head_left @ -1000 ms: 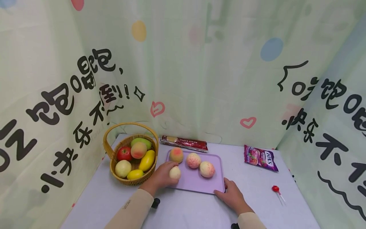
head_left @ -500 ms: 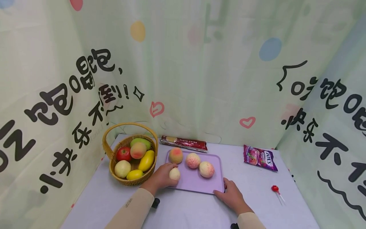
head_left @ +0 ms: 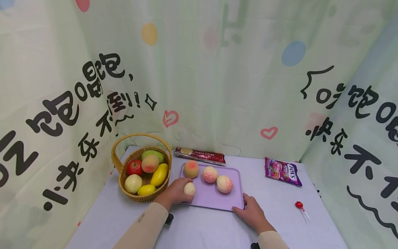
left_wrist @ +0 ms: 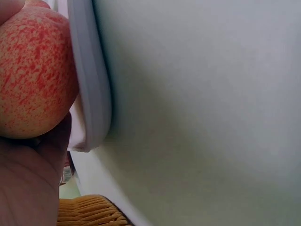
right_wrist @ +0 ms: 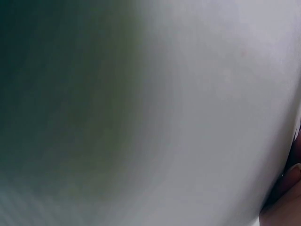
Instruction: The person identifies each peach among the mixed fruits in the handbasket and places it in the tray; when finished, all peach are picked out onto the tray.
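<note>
My left hand (head_left: 176,192) grips a pale peach (head_left: 189,188) at the front left corner of a lilac tray (head_left: 214,204). In the left wrist view, red speckles cover this peach (left_wrist: 35,70), and the tray's rim (left_wrist: 91,75) runs right beside it. Behind it on the tray lie an orange peach (head_left: 191,169) and two pink-speckled peaches, one in the middle (head_left: 210,174) and one to the right (head_left: 225,184). My right hand (head_left: 254,213) holds the tray's front right corner between thumb and fingers; just its fingers (right_wrist: 291,181) show at the right wrist view's edge.
Left of the tray stands a wicker basket (head_left: 141,198) of fruit with a tall handle. A dark red packet (head_left: 200,156) lies behind the tray. To the right are a purple snack bag (head_left: 283,172) and a red lollipop (head_left: 299,205). Printed curtains enclose the white table.
</note>
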### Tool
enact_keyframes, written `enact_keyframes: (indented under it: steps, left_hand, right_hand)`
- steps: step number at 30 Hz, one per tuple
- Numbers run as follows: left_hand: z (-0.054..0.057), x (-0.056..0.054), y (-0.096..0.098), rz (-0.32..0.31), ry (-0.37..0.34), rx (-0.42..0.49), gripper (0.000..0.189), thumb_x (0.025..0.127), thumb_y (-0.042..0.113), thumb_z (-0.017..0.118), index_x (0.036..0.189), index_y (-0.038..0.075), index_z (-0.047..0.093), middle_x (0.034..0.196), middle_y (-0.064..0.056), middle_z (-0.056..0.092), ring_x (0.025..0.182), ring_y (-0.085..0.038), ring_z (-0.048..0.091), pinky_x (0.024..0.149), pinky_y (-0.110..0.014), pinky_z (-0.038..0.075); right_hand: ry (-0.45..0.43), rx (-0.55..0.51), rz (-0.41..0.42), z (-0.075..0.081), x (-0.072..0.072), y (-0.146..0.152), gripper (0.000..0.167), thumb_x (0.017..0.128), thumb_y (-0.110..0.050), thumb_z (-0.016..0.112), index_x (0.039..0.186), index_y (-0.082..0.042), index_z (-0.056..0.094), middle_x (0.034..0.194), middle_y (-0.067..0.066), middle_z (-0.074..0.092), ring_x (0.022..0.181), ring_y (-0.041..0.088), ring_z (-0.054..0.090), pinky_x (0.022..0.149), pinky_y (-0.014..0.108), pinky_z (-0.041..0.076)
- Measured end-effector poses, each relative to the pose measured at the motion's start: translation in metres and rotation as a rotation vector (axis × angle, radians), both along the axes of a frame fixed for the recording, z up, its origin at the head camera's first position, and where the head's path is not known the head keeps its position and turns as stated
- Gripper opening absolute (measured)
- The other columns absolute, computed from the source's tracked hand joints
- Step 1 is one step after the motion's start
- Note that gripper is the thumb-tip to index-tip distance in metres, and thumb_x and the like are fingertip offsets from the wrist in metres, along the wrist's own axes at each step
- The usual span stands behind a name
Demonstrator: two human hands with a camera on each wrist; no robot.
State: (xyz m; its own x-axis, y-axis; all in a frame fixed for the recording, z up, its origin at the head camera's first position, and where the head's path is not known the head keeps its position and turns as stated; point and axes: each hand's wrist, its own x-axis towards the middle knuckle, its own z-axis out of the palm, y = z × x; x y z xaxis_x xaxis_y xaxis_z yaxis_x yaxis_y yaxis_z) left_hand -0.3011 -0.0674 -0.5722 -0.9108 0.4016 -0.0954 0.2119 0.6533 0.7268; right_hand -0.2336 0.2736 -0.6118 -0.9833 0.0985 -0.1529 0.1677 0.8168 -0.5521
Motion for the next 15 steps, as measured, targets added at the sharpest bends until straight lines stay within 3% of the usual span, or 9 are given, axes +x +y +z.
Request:
enact_keyframes:
  steps: [9,15]
  left_hand:
    - [-0.0041,-0.0086,-0.0010,-0.017,0.021,-0.042,0.074,0.076,0.029,0.084,0.142,0.011,0.057,0.130,-0.005,0.063,0.103,-0.020,0.056,0.100,-0.045,0.050]
    - [-0.0018,-0.0101,-0.0011,-0.017,0.030,-0.061,0.072,0.079,0.030,0.083,0.143,0.013,0.057,0.139,-0.005,0.061,0.113,-0.021,0.055,0.108,-0.048,0.047]
  right_hand:
    - [-0.004,-0.004,-0.001,0.0000,-0.0001,0.0000,0.098,0.081,-0.052,0.081,0.149,0.008,0.043,0.110,0.012,0.060,0.096,0.024,0.053,0.089,0.050,0.050]
    - [0.004,0.004,0.002,-0.0002,-0.0003,0.0001,0.096,0.082,-0.051,0.081,0.148,0.008,0.044,0.110,0.012,0.060,0.096,0.023,0.053,0.088,0.048,0.050]
